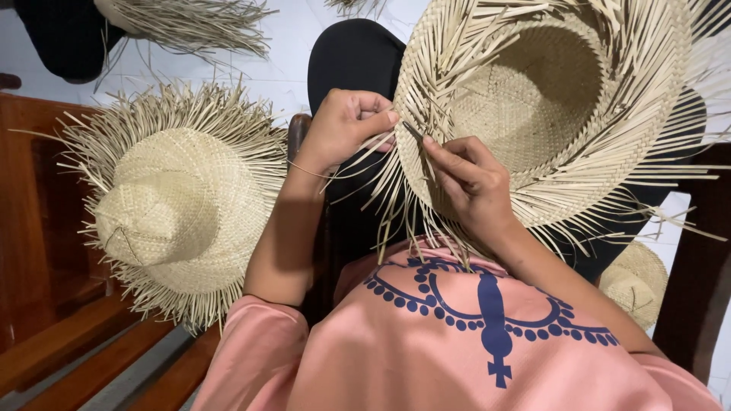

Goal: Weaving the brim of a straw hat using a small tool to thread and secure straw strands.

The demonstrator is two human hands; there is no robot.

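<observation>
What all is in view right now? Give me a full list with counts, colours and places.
unfinished straw hat: 1, pale straw, upper right, brim strands loose, in both hands
finished-crown straw hat: 1, pale straw, left, on wooden bench
small straw hat: 1, pale straw, lower right, partly hidden
frayed straw piece: 1, pale straw, top left
wooden bench: 1, reddish brown, left
thin dark tool: 1, between the hands at the brim edge
pink shirt: 1, navy print, bottom
left hand: 1, pinching brim strands
right hand: 1, grip on the tool at the brim
</observation>
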